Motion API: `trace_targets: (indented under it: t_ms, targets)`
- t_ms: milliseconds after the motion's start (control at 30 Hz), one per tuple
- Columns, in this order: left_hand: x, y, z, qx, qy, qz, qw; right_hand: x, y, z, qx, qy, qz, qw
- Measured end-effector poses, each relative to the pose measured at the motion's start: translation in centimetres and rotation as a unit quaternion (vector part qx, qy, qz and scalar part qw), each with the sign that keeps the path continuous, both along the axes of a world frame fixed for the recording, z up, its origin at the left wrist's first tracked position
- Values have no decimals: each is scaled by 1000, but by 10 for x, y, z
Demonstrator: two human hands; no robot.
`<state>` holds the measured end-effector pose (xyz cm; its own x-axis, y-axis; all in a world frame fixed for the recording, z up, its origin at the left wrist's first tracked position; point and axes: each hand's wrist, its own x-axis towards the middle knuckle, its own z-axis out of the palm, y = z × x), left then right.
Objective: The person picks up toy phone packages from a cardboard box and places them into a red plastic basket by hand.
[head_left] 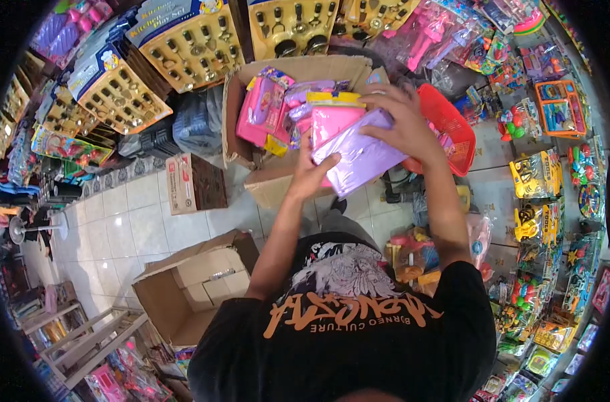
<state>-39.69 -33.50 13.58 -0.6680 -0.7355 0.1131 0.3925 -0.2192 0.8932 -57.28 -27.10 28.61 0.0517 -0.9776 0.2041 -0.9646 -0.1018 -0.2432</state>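
Sorting or handling flat packs looks to be the step in hand: the left hand point(310, 171) pinches the purple pack point(362, 159) together with the pink pack point(327, 122) over the near edge of the open cardboard box point(232, 130), at 12 o'clock from the torso. The right hand point(402, 124) lies spread over the packs' 1 o'clock corner, though I cannot tell whether it grips. The next move seems to call for keeping the slick packs together, clear of the red basket point(463, 142) at 3 o'clock.
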Motion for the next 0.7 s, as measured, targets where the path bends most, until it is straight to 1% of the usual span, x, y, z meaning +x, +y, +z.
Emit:
trace_targets:
  t_ms: [67, 100, 133, 167, 200, 233, 267, 300, 333, 367, 433, 467, 533, 567, 633, 667, 700]
  targets:
    - [-6, 9, 2, 14, -8, 24, 1000, 13, 30, 11, -153, -69, -85, 982]
    - [-9, 10, 3, 12, -5, 17, 1000, 18, 44, 2, -155, -65, -91, 982]
    - [-11, 9, 2, 19, -15, 45, 999, 23, 57, -19, -289, -201, -152, 924]
    - [-14, 8, 2, 24, -25, 70, 997, 28, 68, -39, -412, -328, -206, 825]
    - [-18, 9, 6, 30, -33, 82, 996, 41, 74, -51, -418, -426, -253, 762]
    - [-23, 10, 10, 33, -42, 89, 995, 50, 81, -63, -422, -517, -297, 683]
    - [-31, 13, 7, 33, -18, 88, 995, 43, 93, -85, -325, -549, -317, 702]
    - [-43, 16, 5, 32, 8, 86, 996, 41, 101, -96, -282, -549, -312, 722]
    - [-56, 21, 8, 25, 9, 63, 998, 42, 106, -99, -238, -548, -309, 740]
    - [-67, 31, 11, 1, -5, 42, 999, 42, 108, -101, -254, -544, -324, 731]
    - [-91, 55, 17, -25, -15, 1, 1000, 36, 114, -100, -327, -610, -253, 676]
    - [-103, 70, 22, -47, -24, -27, 998, 26, 126, -100, -340, -603, -264, 672]
    - [-121, 95, 21, -84, -36, -72, 993, 7, 148, -99, -347, -569, -299, 683]
    - [-130, 103, 20, -89, -32, -82, 992, -6, 160, -97, -356, -565, -303, 680]
    - [-142, 116, 16, -57, -19, -125, 990, -28, 191, -95, -286, -563, -279, 723]
    - [-150, 125, 10, -29, 4, -157, 987, -37, 204, -96, -293, -564, -281, 719]
    - [-156, 133, 8, -34, 2, -165, 986, -45, 216, -97, -276, -568, -267, 728]
